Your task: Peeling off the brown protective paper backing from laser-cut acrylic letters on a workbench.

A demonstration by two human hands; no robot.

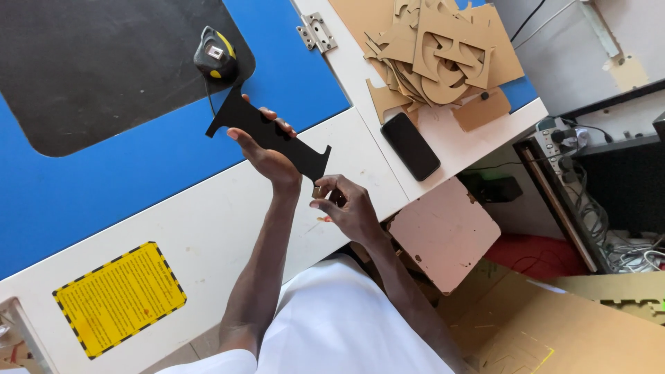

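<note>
My left hand (pixel 267 156) holds a flat black cut-out piece (pixel 277 135) with notched ends, tilted above the white and blue machine lid (pixel 208 228). The thumb is in front of the piece and the fingers are behind it. My right hand (pixel 346 206) sits just below the piece's lower right end. Its fingertips are pinched on a small tan bit (pixel 316 192) right at that end; what the bit is I cannot make out.
A black and yellow tape measure (pixel 216 55) lies on the dark window of the lid. A black phone (pixel 410 145), a pile of brown cardboard cut-outs (pixel 436 55) and a metal hinge (pixel 317 32) are at the upper right. A pink board (pixel 447 232) and a cardboard sheet (pixel 554 332) lie below.
</note>
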